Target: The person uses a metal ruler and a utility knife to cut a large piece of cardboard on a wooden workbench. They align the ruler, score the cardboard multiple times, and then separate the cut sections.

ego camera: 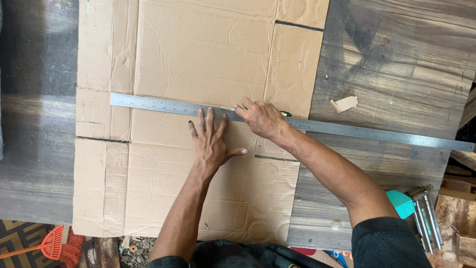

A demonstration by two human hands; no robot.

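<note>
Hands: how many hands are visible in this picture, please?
2. The left hand lies flat with spread fingers on the cardboard, just below the metal ruler. The right hand rests on the ruler, gripping a pen. No others appear.

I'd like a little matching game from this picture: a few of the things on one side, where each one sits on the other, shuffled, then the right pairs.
Things:
1. metal ruler
2. left hand
3. right hand
4. cardboard scrap

Places:
A. lying alone on the bare wooden table, right of the cardboard sheet
B. spread flat on the cardboard, fingertips at the ruler's near edge
C. stretched across the cardboard and out over the table to the right
D. closed around a pen-like tool on the ruler

Pairs: 1-C, 2-B, 3-D, 4-A
</note>
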